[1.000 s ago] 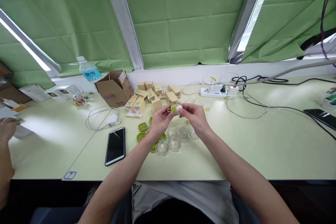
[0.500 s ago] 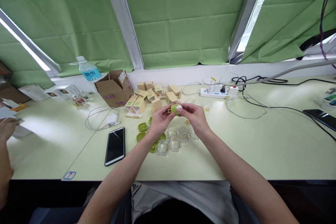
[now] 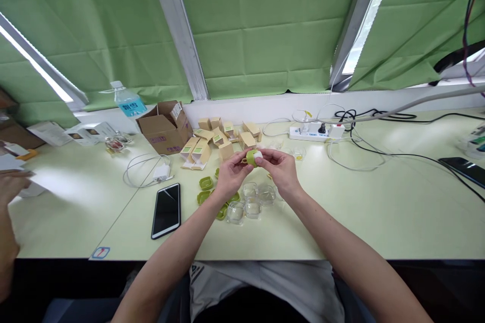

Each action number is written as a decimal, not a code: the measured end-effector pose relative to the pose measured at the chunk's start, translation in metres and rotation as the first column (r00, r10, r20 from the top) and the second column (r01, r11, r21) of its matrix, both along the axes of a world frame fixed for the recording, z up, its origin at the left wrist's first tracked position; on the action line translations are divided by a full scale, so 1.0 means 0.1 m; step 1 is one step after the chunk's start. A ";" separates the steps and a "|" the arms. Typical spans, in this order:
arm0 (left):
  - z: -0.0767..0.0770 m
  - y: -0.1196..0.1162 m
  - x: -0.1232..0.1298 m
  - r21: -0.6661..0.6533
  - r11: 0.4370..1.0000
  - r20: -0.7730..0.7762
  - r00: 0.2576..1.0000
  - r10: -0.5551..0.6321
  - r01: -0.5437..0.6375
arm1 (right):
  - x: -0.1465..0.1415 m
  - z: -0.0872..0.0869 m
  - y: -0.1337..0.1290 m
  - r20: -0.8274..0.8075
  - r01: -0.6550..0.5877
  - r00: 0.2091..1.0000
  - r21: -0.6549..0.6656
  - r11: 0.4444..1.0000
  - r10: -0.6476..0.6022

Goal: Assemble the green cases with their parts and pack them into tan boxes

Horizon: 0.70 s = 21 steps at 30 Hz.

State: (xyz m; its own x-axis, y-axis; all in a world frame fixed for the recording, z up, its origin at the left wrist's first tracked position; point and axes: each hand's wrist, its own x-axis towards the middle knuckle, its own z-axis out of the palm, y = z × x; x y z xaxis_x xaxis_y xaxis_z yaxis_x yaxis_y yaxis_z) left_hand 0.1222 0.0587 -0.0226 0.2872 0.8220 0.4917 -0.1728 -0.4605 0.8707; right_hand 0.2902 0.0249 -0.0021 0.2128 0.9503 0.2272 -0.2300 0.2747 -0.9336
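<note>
A small green case [image 3: 251, 157] with a white part on its right is held between my two hands above the table. My left hand [image 3: 232, 171] grips its green left side, where a small loop sticks out. On the right, my right hand [image 3: 279, 167] pinches the white part. Below my hands lie several green trays [image 3: 205, 183] and several clear plastic covers [image 3: 253, 207], side by side. Just behind my hands sit several small cream boxes [image 3: 200, 151], some with open flaps. My fingers partly hide the case.
A phone [image 3: 166, 211] and a white charger [image 3: 161, 172] with its cable lie on the left. Farther back stand a cardboard box [image 3: 165, 128] and a bottle [image 3: 129, 102]. A power strip [image 3: 308, 132] with cables is back right. Another person's hand [image 3: 14, 185] is at far left.
My hands stay in nearly the same place, with the green case turned slightly between my fingers. The other person's hand at far left has shifted slightly to the right.
</note>
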 end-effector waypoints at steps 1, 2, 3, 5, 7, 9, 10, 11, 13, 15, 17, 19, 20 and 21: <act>0.00 0.00 0.00 0.001 1.000 -0.003 1.000 0.006 -0.006 | 0.00 -0.01 0.00 0.005 0.003 1.000 -0.001 1.000 -0.003; -0.01 0.00 0.00 0.000 1.000 -0.004 1.000 0.009 -0.009 | -0.01 -0.01 0.00 0.011 0.005 1.000 0.000 1.000 -0.005; -0.01 0.00 0.01 -0.002 1.000 -0.004 1.000 0.010 -0.010 | -0.01 -0.02 0.01 0.015 0.007 1.000 0.003 1.000 -0.007; -0.02 0.00 0.01 -0.011 1.000 0.001 1.000 0.013 -0.013 | -0.01 -0.03 0.01 0.015 0.015 1.000 0.010 1.000 -0.015; -0.03 0.00 0.02 -0.022 1.000 0.012 1.000 0.012 -0.012 | -0.01 -0.04 0.01 0.011 0.025 1.000 0.011 1.000 -0.025; -0.03 0.00 0.02 -0.032 0.999 0.024 1.000 0.012 -0.012 | -0.01 -0.04 0.01 0.014 0.032 0.999 0.009 0.999 -0.032; -0.03 -0.01 0.03 -0.036 0.999 0.029 0.999 0.014 -0.013 | -0.01 -0.04 0.01 0.017 0.033 0.999 0.008 0.999 -0.034; -0.03 -0.01 0.03 -0.041 0.999 0.033 0.999 0.015 -0.014 | -0.02 -0.04 0.01 0.018 0.032 0.999 0.007 0.999 -0.033; -0.03 -0.01 0.03 -0.050 0.999 0.043 0.999 0.018 -0.016 | -0.02 -0.05 0.01 0.011 0.027 1.000 0.007 1.000 -0.027; -0.03 -0.01 0.03 -0.058 0.998 0.057 0.998 0.016 -0.013 | -0.04 -0.06 0.01 0.000 0.027 1.000 0.003 1.000 -0.027; -0.04 -0.01 0.03 -0.063 0.998 0.070 0.997 0.014 -0.010 | -0.06 -0.07 0.00 -0.004 0.033 0.999 -0.003 0.999 -0.033; -0.04 0.00 0.02 -0.066 0.998 0.075 0.997 0.008 -0.003 | -0.07 -0.08 0.00 0.001 0.037 0.999 -0.006 0.999 -0.037; -0.04 0.00 0.02 -0.068 0.998 0.077 0.997 0.001 0.004 | -0.07 -0.07 0.00 0.001 0.036 0.999 -0.007 0.999 -0.036; -0.03 0.00 0.02 -0.069 0.997 0.079 0.997 -0.008 0.014 | -0.07 -0.06 0.00 -0.003 0.031 1.000 -0.006 1.000 -0.031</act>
